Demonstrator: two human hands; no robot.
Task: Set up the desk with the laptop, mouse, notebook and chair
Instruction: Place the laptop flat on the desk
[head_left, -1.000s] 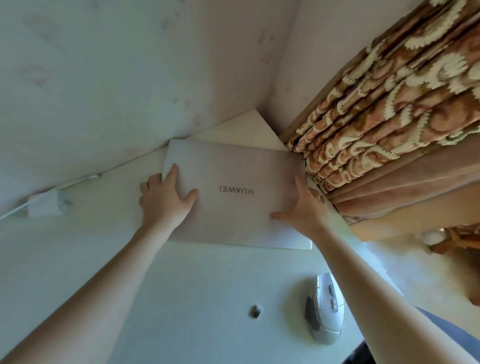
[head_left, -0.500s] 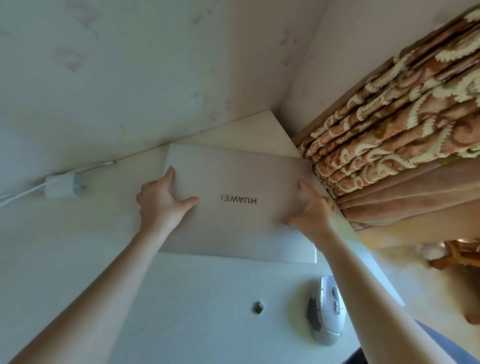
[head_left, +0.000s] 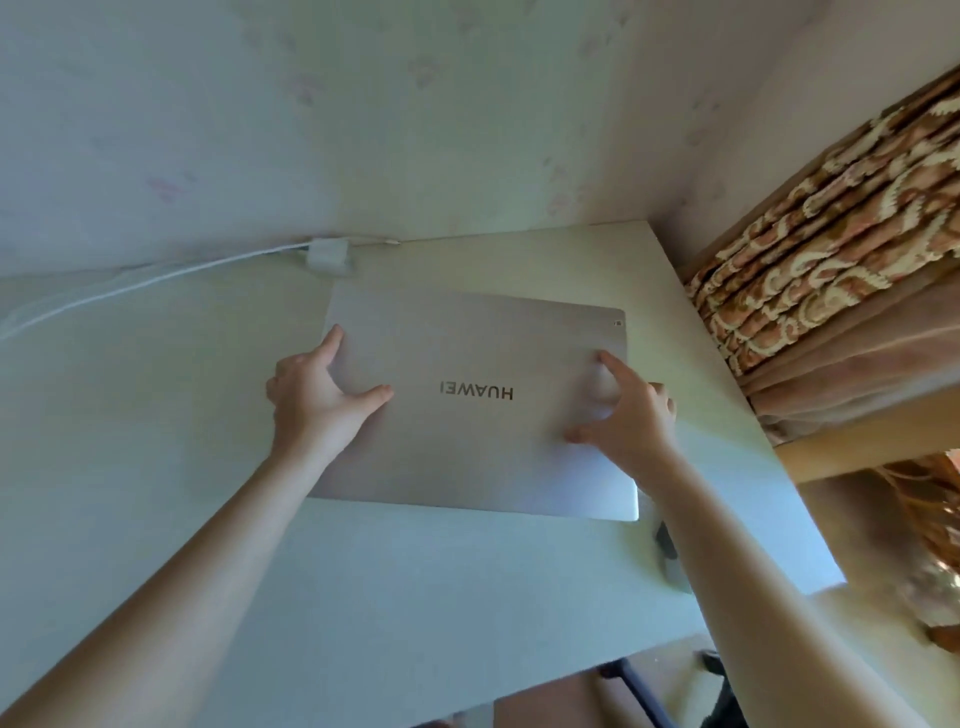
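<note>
now the closed laptop (head_left: 478, 405) lies nearer the charger (head_left: 327, 255) on the worktop (head_left: 415, 597); left hand (head_left: 317, 400) and right hand (head_left: 626, 415) rest spread on its lid, grip wide, and the right arm hides the mouse (head_left: 670, 556).

Silver laptop (head_left: 467, 415); white desk (head_left: 415, 597)

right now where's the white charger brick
In the head view the charger brick sits at the back edge of the desk against the wall, just behind the closed laptop's far left corner, its white cable trailing off to the left.
</note>
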